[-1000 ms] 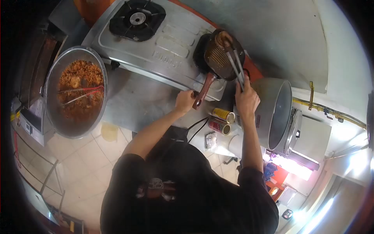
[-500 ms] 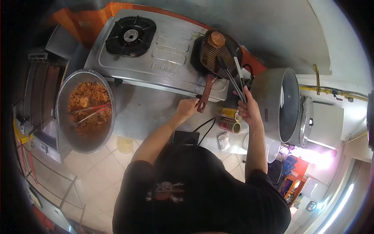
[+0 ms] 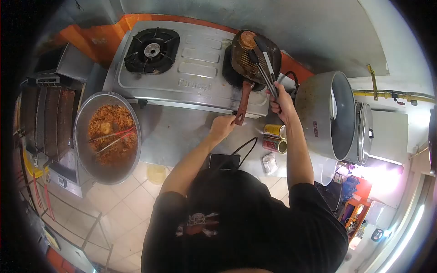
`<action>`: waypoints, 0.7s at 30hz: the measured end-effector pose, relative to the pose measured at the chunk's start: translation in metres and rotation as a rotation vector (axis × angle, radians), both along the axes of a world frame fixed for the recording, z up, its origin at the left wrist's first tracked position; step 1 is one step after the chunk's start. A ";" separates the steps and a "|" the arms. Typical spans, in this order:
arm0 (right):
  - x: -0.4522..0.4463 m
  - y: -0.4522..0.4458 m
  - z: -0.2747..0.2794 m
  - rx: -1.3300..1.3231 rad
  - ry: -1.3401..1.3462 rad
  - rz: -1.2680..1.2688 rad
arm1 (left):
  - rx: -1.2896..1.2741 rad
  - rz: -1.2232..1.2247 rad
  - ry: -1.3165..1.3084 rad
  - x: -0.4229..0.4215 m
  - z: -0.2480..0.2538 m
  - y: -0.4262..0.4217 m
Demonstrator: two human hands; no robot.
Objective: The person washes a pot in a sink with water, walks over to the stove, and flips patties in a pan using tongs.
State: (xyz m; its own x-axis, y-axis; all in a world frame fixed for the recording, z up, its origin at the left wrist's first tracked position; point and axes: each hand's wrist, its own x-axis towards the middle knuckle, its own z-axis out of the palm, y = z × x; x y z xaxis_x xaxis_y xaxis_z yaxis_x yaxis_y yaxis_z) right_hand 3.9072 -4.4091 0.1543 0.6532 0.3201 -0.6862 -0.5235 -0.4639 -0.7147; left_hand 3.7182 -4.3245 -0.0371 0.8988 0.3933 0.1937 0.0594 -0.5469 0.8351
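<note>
In the head view, a grill pan [image 3: 268,75] with a brown handle [image 3: 244,102] sits at the right burner of the silver gas stove [image 3: 195,68]. One round browned patty [image 3: 248,39] lies by its far rim. My right hand [image 3: 283,103] is closed around black-and-silver tongs [image 3: 269,73], whose dark tips are apart inside the pan, close to the patty. My left hand [image 3: 222,127] is closed at the stove's front edge, against the handle's end and near a dark knob. The handle's full end shows; what these fingers grip is hidden.
A large metal bowl [image 3: 82,150] holds reddish rice-like food and red-handled tongs [image 3: 123,133]. On the right stand a big pot [image 3: 309,113] on its side and two cans [image 3: 274,145]. A phone-like black object [image 3: 224,161] lies near my body. The left burner [image 3: 152,50] is bare.
The pan and its handle have shifted toward the wall. My right hand and the tongs moved the same way, the tips now nearer the patty. My left hand stays at the stove's front edge.
</note>
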 end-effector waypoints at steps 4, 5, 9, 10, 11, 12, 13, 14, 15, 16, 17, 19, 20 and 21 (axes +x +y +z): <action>0.000 -0.003 0.028 -0.229 -0.290 0.096 | -0.014 0.002 0.039 -0.002 0.008 0.004; 0.003 -0.003 0.033 -0.230 -0.287 0.093 | -0.032 -0.013 0.068 -0.003 0.012 0.004; 0.022 -0.002 0.048 -0.154 -0.266 0.125 | -0.295 0.232 0.105 -0.004 0.024 0.000; 0.024 -0.001 0.051 -0.161 -0.253 0.127 | -0.791 0.227 0.055 -0.003 0.030 0.002; 0.024 -0.002 0.052 -0.175 -0.232 0.134 | -1.296 0.218 0.007 -0.005 0.034 0.001; 0.025 -0.003 0.053 -0.179 -0.228 0.139 | -1.301 0.224 0.008 0.001 0.053 0.004; 0.025 -0.007 0.053 -0.198 -0.172 0.138 | -1.446 0.174 0.109 0.012 0.081 0.007; 0.023 -0.008 0.052 -0.214 -0.115 0.138 | -1.587 0.124 0.212 0.020 0.096 0.007; 0.021 -0.006 0.048 -0.209 -0.111 0.149 | -1.584 0.137 0.208 0.026 0.095 0.006; 0.019 -0.006 0.044 -0.186 -0.049 0.126 | -1.335 0.099 0.264 0.031 0.092 0.004; 0.019 -0.005 0.040 -0.162 0.009 0.100 | -1.082 0.057 0.315 0.037 0.088 0.000; 0.017 0.002 0.031 -0.169 0.002 0.085 | -1.049 0.125 0.284 0.043 0.073 -0.014; 0.016 0.005 0.028 -0.182 -0.001 0.066 | -0.884 0.166 0.246 0.043 0.058 -0.019; 0.017 0.005 0.027 -0.182 0.000 0.053 | -0.718 0.201 0.208 0.042 0.058 -0.018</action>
State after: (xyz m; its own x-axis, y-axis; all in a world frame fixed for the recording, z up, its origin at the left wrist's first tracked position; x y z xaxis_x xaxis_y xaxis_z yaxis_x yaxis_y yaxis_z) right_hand 3.9238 -4.4038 0.1811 0.6389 0.2247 -0.7358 -0.4947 -0.6125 -0.6166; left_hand 3.7604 -4.3426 0.0208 0.7870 0.5180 -0.3351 0.2945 0.1618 0.9419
